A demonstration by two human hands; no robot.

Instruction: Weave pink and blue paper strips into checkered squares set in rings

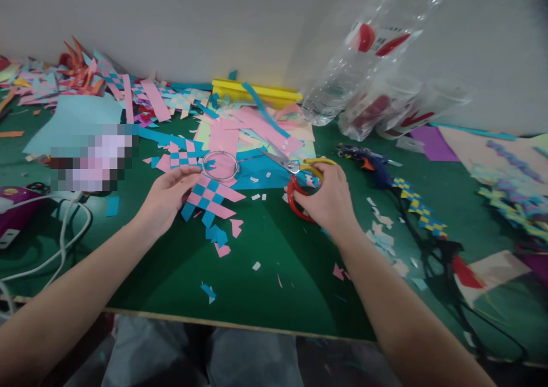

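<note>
My left hand (169, 196) is closed in a pinch at the left edge of a thin round hoop (236, 173). Just below the hoop, by my fingertips, is a woven pink and blue paper piece (209, 196) with loose strip ends; whether the fingers also grip it, I cannot tell. My right hand (331, 201) has its fingers in scissors (292, 168) with one red and one yellow handle. Their blades point up and left over a blue paper strip (269, 178). Pink and blue offcuts (217, 236) lie below the woven piece.
Paper strips (156, 99) pile up along the wall at the back left, near a yellow box (257, 92). Plastic-wrapped cups (398, 101) lean at the back right. A black cord (411, 227) crosses the green table on the right; a white cable (64, 233) loops on the left.
</note>
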